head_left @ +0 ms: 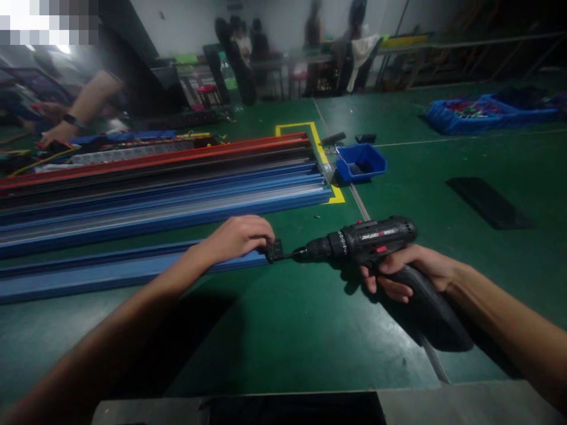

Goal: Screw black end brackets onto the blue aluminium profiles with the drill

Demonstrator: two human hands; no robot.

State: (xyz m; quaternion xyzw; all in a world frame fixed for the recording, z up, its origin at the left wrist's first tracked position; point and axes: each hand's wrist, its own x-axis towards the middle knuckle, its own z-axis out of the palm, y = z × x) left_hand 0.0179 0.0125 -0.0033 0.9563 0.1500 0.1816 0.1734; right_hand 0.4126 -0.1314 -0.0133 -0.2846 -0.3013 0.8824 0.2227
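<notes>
My right hand [407,268] is wrapped round the grip of a black cordless drill [376,236], which points left. Its bit meets a small black end cap [275,251] at the right end of a long blue metal profile [133,268]. With curled fingers, my left hand [241,236] holds that end cap against the profile's end. The left fingertips are partly hidden behind the hand. Just above the drill's chuck, a small screw [317,216] lies on the green table [283,342].
More blue profiles [266,198] and an orange profile [248,147] lie behind, ending near yellow tape [315,136]. A blue bin [361,164] stands beyond the drill. Flat black piece [489,203] lies at right. Another person's arm [95,103] reaches in at upper left.
</notes>
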